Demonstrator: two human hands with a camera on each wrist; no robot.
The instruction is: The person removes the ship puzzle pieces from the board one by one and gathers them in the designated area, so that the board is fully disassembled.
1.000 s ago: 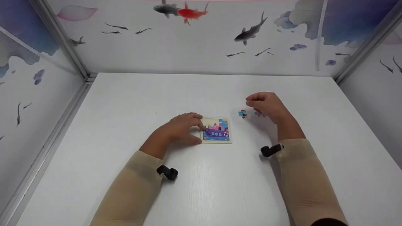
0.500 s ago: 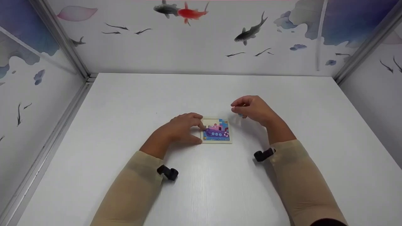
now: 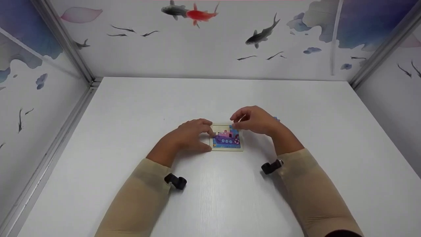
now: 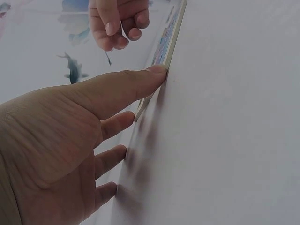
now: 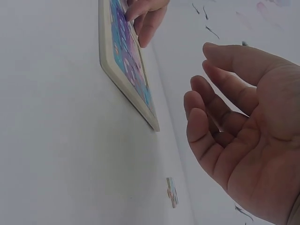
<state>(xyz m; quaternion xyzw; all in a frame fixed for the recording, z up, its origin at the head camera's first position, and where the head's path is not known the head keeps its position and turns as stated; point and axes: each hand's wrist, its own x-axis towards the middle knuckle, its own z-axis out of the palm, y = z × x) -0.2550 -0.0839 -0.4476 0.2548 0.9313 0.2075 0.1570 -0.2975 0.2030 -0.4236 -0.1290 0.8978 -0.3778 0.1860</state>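
A small wooden-framed jigsaw puzzle with a purple ship picture lies on the white table. Bare wood shows at its upper left. My left hand steadies the frame's left side, thumb on the near corner and fingers spread along the edge and tabletop. Over the frame's upper right corner is my right hand, thumb and index fingertips drawn together in a pinch on a puzzle piece that the fingers hide. In the right wrist view this hand hovers beside the frame, other fingers curled.
A loose puzzle piece lies on the table right of the frame. In the head view, a blue bit of a piece peeks out behind the right wrist. Printed white panels enclose the back and sides.
My right hand has moved left and toward me, from above the loose pieces to the puzzle's upper right corner. The left hand and the frame stay put.
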